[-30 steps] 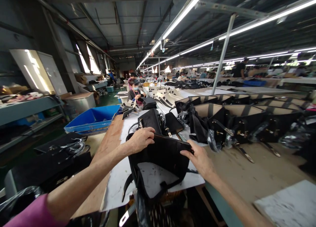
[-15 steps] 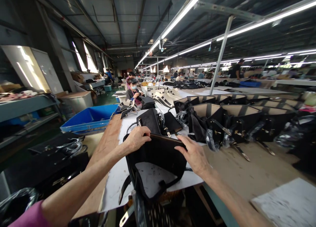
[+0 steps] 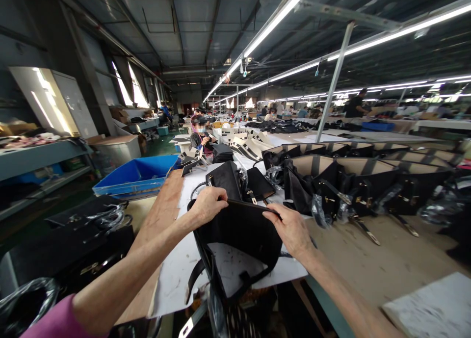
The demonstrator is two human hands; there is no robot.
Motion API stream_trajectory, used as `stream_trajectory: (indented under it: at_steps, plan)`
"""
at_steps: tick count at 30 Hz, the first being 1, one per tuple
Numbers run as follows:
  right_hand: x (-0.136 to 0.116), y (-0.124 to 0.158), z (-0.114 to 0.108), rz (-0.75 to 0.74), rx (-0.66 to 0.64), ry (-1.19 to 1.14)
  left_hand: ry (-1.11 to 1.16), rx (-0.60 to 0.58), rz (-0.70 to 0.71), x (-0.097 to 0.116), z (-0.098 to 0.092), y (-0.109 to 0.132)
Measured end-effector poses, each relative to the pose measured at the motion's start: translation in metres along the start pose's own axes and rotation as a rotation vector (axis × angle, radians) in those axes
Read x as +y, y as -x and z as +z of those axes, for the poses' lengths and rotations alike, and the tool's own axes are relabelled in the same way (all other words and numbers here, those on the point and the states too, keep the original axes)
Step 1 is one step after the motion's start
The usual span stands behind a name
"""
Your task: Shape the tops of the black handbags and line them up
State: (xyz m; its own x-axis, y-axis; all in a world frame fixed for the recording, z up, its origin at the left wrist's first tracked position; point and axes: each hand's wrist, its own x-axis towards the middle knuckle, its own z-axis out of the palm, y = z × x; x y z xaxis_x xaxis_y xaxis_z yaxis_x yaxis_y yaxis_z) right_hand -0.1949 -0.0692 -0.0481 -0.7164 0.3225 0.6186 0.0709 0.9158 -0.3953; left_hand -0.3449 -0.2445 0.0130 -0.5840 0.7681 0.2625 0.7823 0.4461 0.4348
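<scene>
Between my hands is a black handbag piece (image 3: 243, 227), its upper edge stretched across and its lower part hanging past the table's near edge. My left hand (image 3: 209, 204) is closed over the left end of that edge, thumb and fingers pinching it. At the right end, my right hand (image 3: 290, 227) pinches the same edge between thumb and fingers. A dark strap with a metal-tipped end dangles below on the left. White paper (image 3: 172, 279) covers the table under the bag. Just beyond lie a black bag panel (image 3: 225, 178) and a smaller black piece (image 3: 259, 183).
Rows of black bags with beige insides (image 3: 368, 183) stand on the right. A blue bin (image 3: 136, 176) sits left of the table. More black bags (image 3: 66, 245) lie at lower left. A co-worker (image 3: 200, 134) sits farther along the table. A white slab (image 3: 430, 306) lies at lower right.
The view has shifted slightly, so everything sits a little further right. My right thumb and fingers have drawn closer together on the bag's edge. Both hands keep their hold.
</scene>
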Motion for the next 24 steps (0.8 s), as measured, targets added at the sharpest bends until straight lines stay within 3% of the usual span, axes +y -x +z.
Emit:
stream_trajectory:
  at_steps: [6,18,24]
  plan:
    - [-0.015,-0.009,-0.006,-0.116,-0.043,0.347,0.002,0.018,-0.007,0.005,-0.001,-0.001]
    - [-0.061,-0.038,0.020,-0.084,-0.248,0.417,0.026,0.044,0.004,0.000,0.003,-0.001]
    - [-0.055,-0.043,0.011,-0.136,-0.263,0.488,-0.100,0.112,0.046,-0.016,-0.009,0.018]
